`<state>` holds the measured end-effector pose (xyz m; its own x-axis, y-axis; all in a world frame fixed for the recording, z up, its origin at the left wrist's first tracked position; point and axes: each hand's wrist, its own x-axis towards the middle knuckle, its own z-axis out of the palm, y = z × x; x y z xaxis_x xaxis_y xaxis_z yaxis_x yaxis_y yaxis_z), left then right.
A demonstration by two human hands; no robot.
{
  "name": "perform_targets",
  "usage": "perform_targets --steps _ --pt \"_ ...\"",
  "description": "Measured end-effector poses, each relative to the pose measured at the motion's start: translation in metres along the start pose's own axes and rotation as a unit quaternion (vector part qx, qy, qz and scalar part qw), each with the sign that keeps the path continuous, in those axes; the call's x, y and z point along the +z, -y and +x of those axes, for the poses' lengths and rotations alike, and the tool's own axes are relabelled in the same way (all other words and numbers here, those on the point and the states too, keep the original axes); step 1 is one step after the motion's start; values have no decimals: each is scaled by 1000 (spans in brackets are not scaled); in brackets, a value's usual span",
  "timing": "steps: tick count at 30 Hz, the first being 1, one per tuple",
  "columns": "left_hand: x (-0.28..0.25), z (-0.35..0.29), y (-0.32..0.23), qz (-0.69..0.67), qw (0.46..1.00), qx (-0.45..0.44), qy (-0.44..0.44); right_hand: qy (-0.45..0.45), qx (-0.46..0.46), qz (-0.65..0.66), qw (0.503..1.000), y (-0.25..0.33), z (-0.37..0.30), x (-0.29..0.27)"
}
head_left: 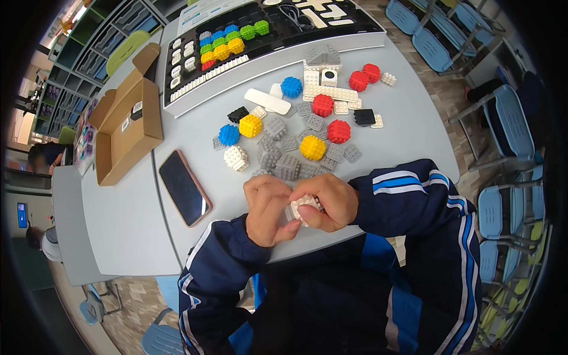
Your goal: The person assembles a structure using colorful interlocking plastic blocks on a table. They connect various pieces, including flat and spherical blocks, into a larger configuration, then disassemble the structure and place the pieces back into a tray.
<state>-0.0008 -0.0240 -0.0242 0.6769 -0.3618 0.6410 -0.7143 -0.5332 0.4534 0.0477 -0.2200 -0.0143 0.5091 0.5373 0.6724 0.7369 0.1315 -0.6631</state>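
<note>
Close to the table's near edge, my right hand [331,202] grips a white studded building block [304,201], its thumb across the front. My left hand [266,210] curls around the block's left side, fingers bent and thumb below; part of the contact is hidden. Just beyond my hands lie grey studded blocks [288,167] and several flat grey plates [352,154]. Among them are yellow blocks [312,147], red blocks [339,131], blue blocks [229,135] and another white block [236,158]. A small white assembly with a grey sloped top [322,56] stands farther back.
A phone [185,188] lies left of my hands. Behind it sits an opened cardboard box [127,133]. A large kit tray [278,74] with coloured blocks and white parts spans the far side. Blue chairs [509,121] stand right of the table [408,118].
</note>
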Motion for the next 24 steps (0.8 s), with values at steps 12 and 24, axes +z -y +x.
perform_targets --steps 12,24 --pt "-3 2 3 -84 996 17 35 -60 78 139 985 0 -3 -7" --pt "-8 20 41 171 954 -216 -118 -9 101 -263 959 -43 30 -30"
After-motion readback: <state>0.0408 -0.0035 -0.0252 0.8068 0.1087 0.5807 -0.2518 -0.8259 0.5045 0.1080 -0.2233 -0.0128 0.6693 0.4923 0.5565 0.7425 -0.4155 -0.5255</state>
